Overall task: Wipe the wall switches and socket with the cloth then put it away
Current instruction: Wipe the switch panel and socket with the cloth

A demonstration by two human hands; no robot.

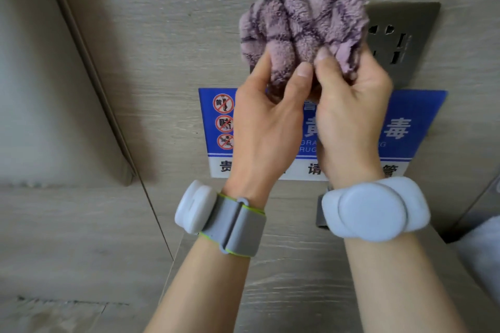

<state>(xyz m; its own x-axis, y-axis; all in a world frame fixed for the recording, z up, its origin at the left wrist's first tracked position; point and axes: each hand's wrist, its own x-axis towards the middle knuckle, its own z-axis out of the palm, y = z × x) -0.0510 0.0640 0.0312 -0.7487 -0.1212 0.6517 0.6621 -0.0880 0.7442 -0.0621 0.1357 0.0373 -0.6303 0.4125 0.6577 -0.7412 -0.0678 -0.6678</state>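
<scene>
1. The left hand and the right hand are raised side by side, close together. Each has its thumb and fingers curled into the lower edge of the cloth, so both are clamped on it.
2. The cloth, a fluffy mauve one with darker check lines, is bunched into folds at 12 o'clock from the hands, held in front of the wall.
3. At 3 o'clock from the cloth is the socket, a dark grey plate with slotted holes. The cloth hides its left part; whether it touches the plate cannot be told.
4. At 6 o'clock from the cloth, behind both hands, a blue sign with red prohibition circles is fixed to the wall.
5. Each wrist wears a grey band with a pale device: left band, right band.
6. The wall is pale wood grain; at 9 o'clock a padded beige panel adjoins it.
</scene>
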